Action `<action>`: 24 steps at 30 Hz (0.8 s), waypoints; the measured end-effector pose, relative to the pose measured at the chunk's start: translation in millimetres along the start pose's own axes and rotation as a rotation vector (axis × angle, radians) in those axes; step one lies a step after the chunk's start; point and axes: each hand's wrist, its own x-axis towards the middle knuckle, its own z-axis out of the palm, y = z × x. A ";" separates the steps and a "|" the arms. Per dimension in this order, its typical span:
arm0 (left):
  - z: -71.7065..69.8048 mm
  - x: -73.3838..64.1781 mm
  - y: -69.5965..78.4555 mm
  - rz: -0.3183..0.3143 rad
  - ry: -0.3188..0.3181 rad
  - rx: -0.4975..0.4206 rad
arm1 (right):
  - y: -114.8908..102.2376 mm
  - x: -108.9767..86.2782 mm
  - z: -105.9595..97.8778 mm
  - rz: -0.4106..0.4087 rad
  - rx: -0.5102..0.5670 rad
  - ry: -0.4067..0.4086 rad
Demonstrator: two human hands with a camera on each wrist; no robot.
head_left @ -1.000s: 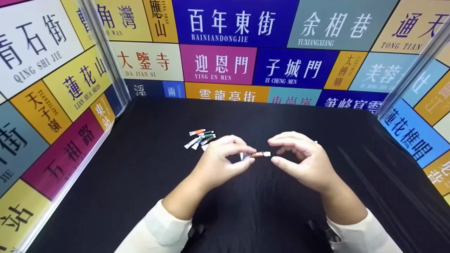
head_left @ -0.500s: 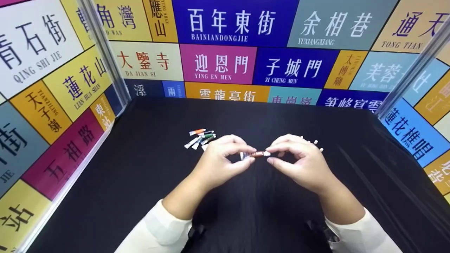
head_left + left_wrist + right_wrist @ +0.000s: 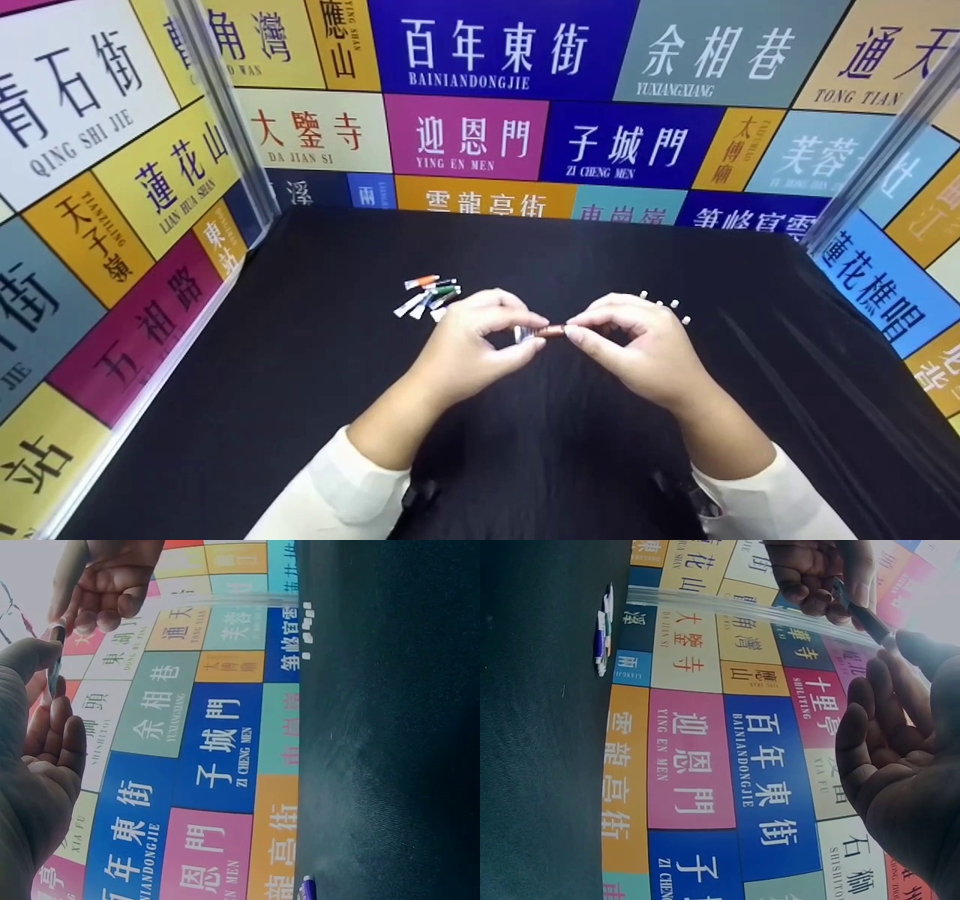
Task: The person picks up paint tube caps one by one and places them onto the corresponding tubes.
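My left hand (image 3: 469, 349) pinches a small brown paint tube (image 3: 553, 330) by its crimped tail half, between thumb and fingertips. From the other side, my right hand (image 3: 645, 345) pinches the tube's capped end with thumb and index finger. Its white cap is covered by those fingertips in the head view; a pale bit of the cap (image 3: 889, 640) shows in the right wrist view. The tube lies roughly level above the black cloth. In the left wrist view both hands meet at the tube (image 3: 55, 664), which looks dark there.
Several paint tubes, among them an orange tube (image 3: 420, 282) and a green tube (image 3: 444, 290), lie in a pile beyond the left hand. Several small white caps (image 3: 674, 304) are scattered behind the right hand. Black cloth (image 3: 540, 450) covers the table, with sign-printed walls around it.
My right hand has come left from beside the tube and its thumb and index finger have closed on the white cap. More loose white caps show behind it. The left hand keeps its hold.
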 end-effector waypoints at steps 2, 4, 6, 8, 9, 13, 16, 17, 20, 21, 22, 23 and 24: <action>0.3 -0.1 -0.1 0.002 0.000 0.002 | 0.4 -0.4 0.0 0.015 -0.006 -0.004; 0.7 -0.1 -0.5 0.003 0.000 0.006 | 0.7 -0.7 -0.2 0.023 -0.011 -0.005; 0.3 0.1 0.1 0.003 -0.002 0.006 | 1.3 -0.8 -0.1 0.020 -0.003 -0.004; 0.1 0.1 0.0 0.001 -0.002 0.005 | 1.4 -0.8 -0.4 0.024 0.036 -0.004; 0.0 0.1 0.0 -0.001 -0.002 0.003 | 1.4 -0.8 -0.8 0.023 0.068 -0.002; -0.2 -0.1 -0.1 -0.006 -0.002 -0.001 | 1.2 -0.3 -3.3 -0.007 0.220 -0.003; -0.7 0.1 0.4 -0.008 -0.005 -0.001 | 0.8 0.1 -5.2 -0.064 0.271 0.005; -0.8 0.2 0.5 -0.009 -0.007 0.000 | 0.4 0.3 -5.6 -0.087 0.271 0.012; -0.8 0.4 0.3 -0.011 -0.008 -0.002 | 0.3 0.3 -5.8 -0.155 0.263 0.038; -0.9 0.4 0.0 -0.012 -0.009 -0.001 | 0.3 0.4 -5.5 -0.178 0.257 0.044; -0.8 0.4 -0.2 -0.011 -0.008 0.000 | 0.5 0.4 -5.0 -0.200 0.251 0.048; -0.8 0.5 -0.2 -0.008 -0.007 0.000 | 0.6 0.5 -4.5 -0.213 0.244 0.049; -0.9 0.6 -0.3 -0.006 -0.005 -0.001 | 1.0 0.6 -4.0 -0.227 0.236 0.048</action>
